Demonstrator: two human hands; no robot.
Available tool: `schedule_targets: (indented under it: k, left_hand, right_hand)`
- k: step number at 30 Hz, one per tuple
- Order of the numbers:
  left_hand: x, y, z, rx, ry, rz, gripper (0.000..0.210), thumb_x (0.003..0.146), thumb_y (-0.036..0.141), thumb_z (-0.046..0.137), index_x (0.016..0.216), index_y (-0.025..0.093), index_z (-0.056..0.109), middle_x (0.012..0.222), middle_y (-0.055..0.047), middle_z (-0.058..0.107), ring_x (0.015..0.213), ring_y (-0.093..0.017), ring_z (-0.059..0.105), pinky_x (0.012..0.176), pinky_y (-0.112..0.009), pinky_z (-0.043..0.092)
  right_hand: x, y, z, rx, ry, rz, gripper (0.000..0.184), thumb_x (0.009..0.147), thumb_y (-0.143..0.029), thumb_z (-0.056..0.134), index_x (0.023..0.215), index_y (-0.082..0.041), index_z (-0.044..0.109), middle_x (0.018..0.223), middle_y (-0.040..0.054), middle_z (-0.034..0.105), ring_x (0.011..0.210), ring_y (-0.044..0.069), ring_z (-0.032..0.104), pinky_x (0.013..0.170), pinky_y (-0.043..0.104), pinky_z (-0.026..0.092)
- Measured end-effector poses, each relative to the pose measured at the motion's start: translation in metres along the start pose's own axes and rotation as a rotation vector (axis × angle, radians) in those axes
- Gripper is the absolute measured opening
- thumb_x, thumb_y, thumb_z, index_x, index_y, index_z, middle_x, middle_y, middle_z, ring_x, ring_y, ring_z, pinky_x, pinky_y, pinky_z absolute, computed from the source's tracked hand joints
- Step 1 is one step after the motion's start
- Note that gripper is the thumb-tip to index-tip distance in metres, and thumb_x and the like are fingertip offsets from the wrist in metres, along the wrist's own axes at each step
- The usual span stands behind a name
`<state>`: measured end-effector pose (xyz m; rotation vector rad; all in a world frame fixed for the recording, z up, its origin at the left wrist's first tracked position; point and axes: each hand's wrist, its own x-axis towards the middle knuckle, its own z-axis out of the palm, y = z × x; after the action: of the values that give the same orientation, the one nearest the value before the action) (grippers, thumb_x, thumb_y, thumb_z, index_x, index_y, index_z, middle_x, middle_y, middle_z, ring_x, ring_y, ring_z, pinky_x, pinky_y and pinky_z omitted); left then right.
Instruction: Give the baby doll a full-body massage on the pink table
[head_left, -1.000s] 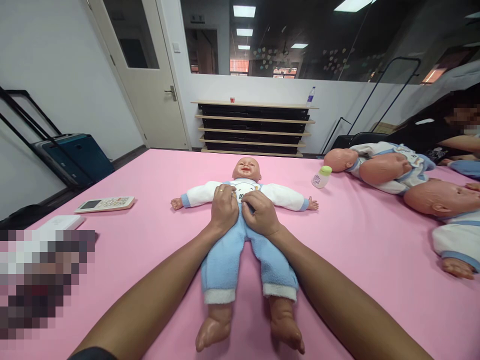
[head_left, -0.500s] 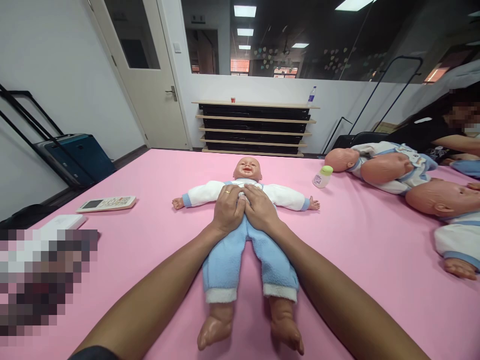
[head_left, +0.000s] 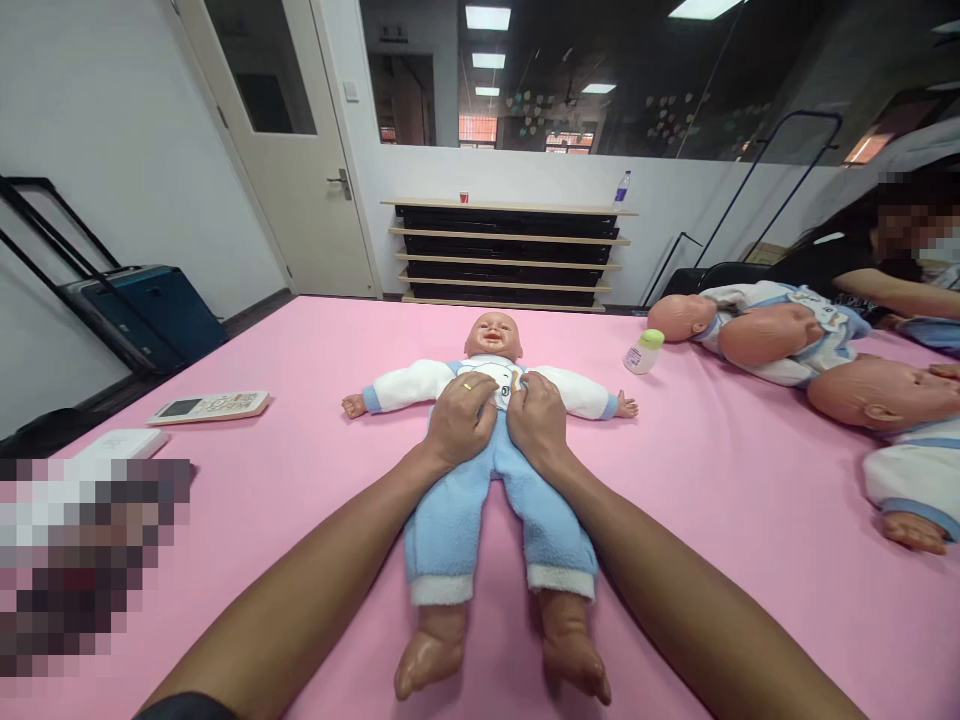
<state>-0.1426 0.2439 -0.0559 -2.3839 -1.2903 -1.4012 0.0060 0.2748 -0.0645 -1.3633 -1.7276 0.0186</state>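
Note:
A baby doll [head_left: 450, 520] in a white top and light blue trousers lies on its back, head away from me, arms spread and feet towards me. My left hand [head_left: 463, 420] rests on the left side of its belly, fingers stretched forward, a ring on one. On the right side, my right hand [head_left: 537, 420] lies against the doll's torso with its fingers bent a little. Neither hand grips anything. Between them a strip of the top with a printed animal face shows.
The doll lies on a pink-covered table [head_left: 300, 350]. A remote control [head_left: 210, 407] and a white box [head_left: 131, 443] lie left; a green-capped bottle [head_left: 643, 352] stands right. Further right lie more dolls [head_left: 877, 390] near a seated person [head_left: 862, 260]. Behind is a stack of boards [head_left: 510, 238].
My hands have moved apart from the middle of the doll's chest to its two sides. The printed face on the top now shows between them.

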Motion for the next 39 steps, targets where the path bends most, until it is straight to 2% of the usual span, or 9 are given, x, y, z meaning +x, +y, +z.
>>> schedule_targets:
  k: [4, 9, 14, 17, 22, 26, 28, 32, 39]
  left_hand:
    - [0.001, -0.006, 0.003, -0.008, -0.139, 0.068, 0.034, 0.086, 0.012, 0.049, 0.112, 0.022, 0.068, 0.120, -0.004, 0.070, 0.122, -0.023, 0.058, 0.108, -0.045, 0.043]
    - [0.006, -0.012, 0.007, 0.035, -0.187, -0.050, 0.037, 0.092, 0.017, 0.045, 0.122, 0.021, 0.065, 0.133, -0.004, 0.063, 0.131, -0.021, 0.051, 0.115, -0.044, 0.038]
    - [0.006, -0.017, 0.012, 0.092, -0.109, -0.218, 0.035, 0.091, 0.021, 0.048, 0.123, 0.019, 0.063, 0.134, -0.007, 0.061, 0.129, -0.023, 0.052, 0.115, -0.045, 0.037]
    - [0.003, -0.015, 0.011, 0.124, -0.001, -0.279, 0.027, 0.089, 0.020, 0.050, 0.113, 0.017, 0.064, 0.120, -0.009, 0.066, 0.118, -0.023, 0.056, 0.109, -0.044, 0.042]
    - [0.001, -0.007, 0.006, 0.212, 0.077, -0.274, 0.006, 0.086, 0.017, 0.053, 0.087, 0.018, 0.059, 0.092, -0.009, 0.062, 0.096, -0.025, 0.056, 0.090, -0.042, 0.047]
    - [0.000, -0.004, 0.003, 0.213, 0.095, -0.215, 0.010, 0.086, 0.015, 0.052, 0.077, 0.020, 0.050, 0.083, -0.007, 0.056, 0.089, -0.023, 0.053, 0.083, -0.039, 0.045]
    - [0.000, -0.004, 0.003, 0.180, 0.121, -0.185, 0.014, 0.088, 0.016, 0.050, 0.075, 0.021, 0.047, 0.081, -0.005, 0.054, 0.086, -0.022, 0.052, 0.082, -0.037, 0.044]
    - [-0.001, -0.003, 0.001, 0.104, 0.173, -0.169, 0.015, 0.094, 0.020, 0.045, 0.079, 0.021, 0.047, 0.083, -0.005, 0.054, 0.086, -0.020, 0.051, 0.082, -0.037, 0.044]
    - [-0.001, 0.000, -0.001, 0.053, 0.124, -0.115, 0.011, 0.095, 0.023, 0.043, 0.092, 0.020, 0.053, 0.093, -0.008, 0.059, 0.093, -0.022, 0.054, 0.088, -0.041, 0.045]
  right_hand:
    - [-0.002, 0.004, 0.003, 0.100, 0.108, -0.069, 0.038, 0.087, -0.013, 0.040, 0.119, -0.009, 0.060, 0.124, 0.0159, 0.062, 0.119, 0.026, 0.054, 0.108, 0.044, 0.041]
    - [-0.003, 0.002, 0.003, 0.200, 0.129, -0.187, 0.037, 0.091, -0.016, 0.041, 0.122, -0.012, 0.060, 0.126, 0.0139, 0.061, 0.122, 0.024, 0.053, 0.111, 0.043, 0.041]
    - [-0.003, -0.001, 0.001, 0.232, 0.110, -0.222, 0.032, 0.092, -0.019, 0.043, 0.118, -0.013, 0.062, 0.122, 0.0139, 0.063, 0.119, 0.024, 0.055, 0.108, 0.044, 0.044]
    - [-0.002, -0.001, 0.001, 0.230, 0.101, -0.225, 0.031, 0.093, -0.019, 0.043, 0.117, -0.014, 0.062, 0.119, 0.0130, 0.064, 0.116, 0.024, 0.056, 0.105, 0.044, 0.045]
    - [-0.002, -0.003, -0.001, 0.221, 0.098, -0.239, 0.031, 0.092, -0.019, 0.043, 0.116, -0.014, 0.062, 0.116, 0.0133, 0.065, 0.113, 0.025, 0.057, 0.103, 0.044, 0.046]
    - [-0.004, -0.007, -0.008, 0.265, 0.107, -0.324, 0.024, 0.091, -0.019, 0.047, 0.108, -0.017, 0.064, 0.109, 0.0121, 0.066, 0.107, 0.025, 0.059, 0.099, 0.044, 0.048]
    - [-0.005, -0.009, -0.011, 0.296, 0.055, -0.403, 0.018, 0.090, -0.020, 0.050, 0.100, -0.018, 0.064, 0.101, 0.0103, 0.067, 0.102, 0.024, 0.060, 0.095, 0.042, 0.049]
    - [-0.001, -0.012, -0.013, 0.297, -0.173, -0.532, 0.018, 0.091, -0.019, 0.049, 0.096, -0.019, 0.066, 0.099, 0.0078, 0.068, 0.098, 0.022, 0.062, 0.094, 0.039, 0.049]
    - [0.005, -0.010, -0.005, 0.226, -0.299, -0.463, 0.032, 0.095, -0.024, 0.044, 0.118, -0.021, 0.065, 0.124, 0.0074, 0.064, 0.117, 0.022, 0.058, 0.105, 0.040, 0.045]
